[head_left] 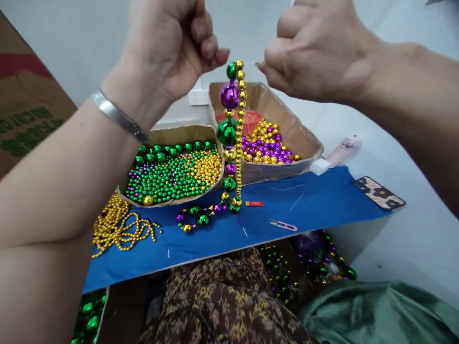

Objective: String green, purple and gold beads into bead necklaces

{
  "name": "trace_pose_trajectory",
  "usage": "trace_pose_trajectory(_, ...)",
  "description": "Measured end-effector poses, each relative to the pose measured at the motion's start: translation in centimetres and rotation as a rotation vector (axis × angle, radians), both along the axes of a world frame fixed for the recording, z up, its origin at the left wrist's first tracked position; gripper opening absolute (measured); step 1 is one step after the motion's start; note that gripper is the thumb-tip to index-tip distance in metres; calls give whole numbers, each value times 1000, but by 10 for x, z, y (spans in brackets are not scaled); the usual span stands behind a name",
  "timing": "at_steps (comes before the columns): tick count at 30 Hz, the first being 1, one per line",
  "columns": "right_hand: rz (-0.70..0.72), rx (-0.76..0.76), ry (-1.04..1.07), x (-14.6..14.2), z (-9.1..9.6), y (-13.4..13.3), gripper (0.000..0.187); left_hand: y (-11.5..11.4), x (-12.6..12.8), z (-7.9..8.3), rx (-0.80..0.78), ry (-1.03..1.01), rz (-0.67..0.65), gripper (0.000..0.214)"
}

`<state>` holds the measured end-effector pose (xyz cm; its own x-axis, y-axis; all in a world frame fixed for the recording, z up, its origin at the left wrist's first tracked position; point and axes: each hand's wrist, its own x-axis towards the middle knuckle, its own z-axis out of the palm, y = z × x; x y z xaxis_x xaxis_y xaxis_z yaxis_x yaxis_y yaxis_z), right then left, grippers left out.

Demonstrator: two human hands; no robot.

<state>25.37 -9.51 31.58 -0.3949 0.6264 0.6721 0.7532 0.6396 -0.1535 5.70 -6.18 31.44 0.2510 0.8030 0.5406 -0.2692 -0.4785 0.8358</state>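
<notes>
My left hand (172,48) is raised at the top centre, fingers curled in a fist-like pinch, a metal bangle on its wrist. My right hand (315,52) is raised opposite, fingertips pinched together. Between them hangs a bead strand (231,134): large green, purple and gold beads beside a line of small gold beads. Its lower end trails onto the blue board (308,200). Which hand grips the top of the strand I cannot make out; a thin thread may run between the pinches.
Two cardboard trays sit behind the board: the left one (172,131) holds green, gold and purple beads, the right one (287,119) gold and purple beads. A gold bead chain pile (114,227), small snips (283,224), a red lighter (254,203) and a patterned phone (378,192) lie around.
</notes>
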Motion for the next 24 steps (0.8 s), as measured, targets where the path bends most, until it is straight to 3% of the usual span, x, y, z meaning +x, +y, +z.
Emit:
trace_pose_trajectory(4, -139, 138, -479, 1, -36, 4, 43, -10, 1, -32, 33, -2, -41, 39)
trace_pose_trajectory(9, -84, 94, -559, 15, -104, 16, 37, 1, 1, -87, -194, -3, -104, 33)
trace_pose_trajectory(13, -93, 32, -481, 28, -148, 13, 37, -1, 14, -126, -276, -32, -144, 31)
trace_pose_trajectory(19, -289, -182, -126, 32, -194, -16, 45, -8, 39, -170, -242, 7, -164, 31)
trace_pose_trajectory(24, -520, -38, -38, 27, -227, -33, 48, -19, 59, -194, -234, 16, -129, 32)
